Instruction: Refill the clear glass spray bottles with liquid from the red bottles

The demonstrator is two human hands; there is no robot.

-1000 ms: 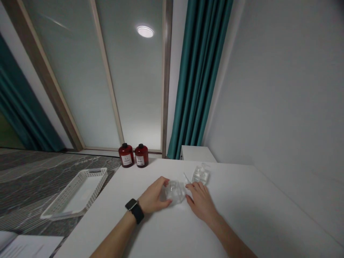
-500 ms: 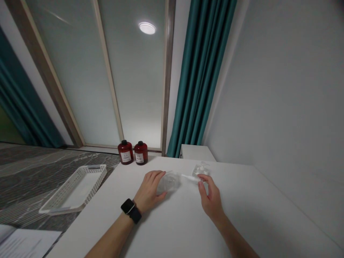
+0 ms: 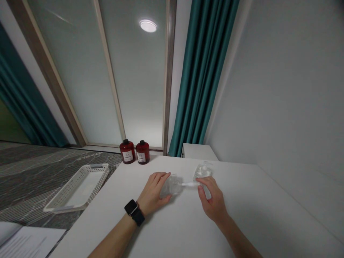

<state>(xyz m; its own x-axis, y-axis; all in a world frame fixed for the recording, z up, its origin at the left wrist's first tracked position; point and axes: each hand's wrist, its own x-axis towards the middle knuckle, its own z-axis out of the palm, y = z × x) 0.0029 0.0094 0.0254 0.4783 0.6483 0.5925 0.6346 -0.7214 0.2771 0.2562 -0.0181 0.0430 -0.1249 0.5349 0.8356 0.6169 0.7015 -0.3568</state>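
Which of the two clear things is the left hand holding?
The nearer clear piece, cupped by the left hand; the farther clear piece sits just beyond the right hand.

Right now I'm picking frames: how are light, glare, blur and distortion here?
Head view: dim light, with one bright round spot on the pale panel; a soft shadow beside the left forearm on the white table. Head view: the clear container at the left hand is blurry and low in contrast, the white stick at the right hand soft-edged. Head view: uprights lean outward, perhaps wide-lens distortion.
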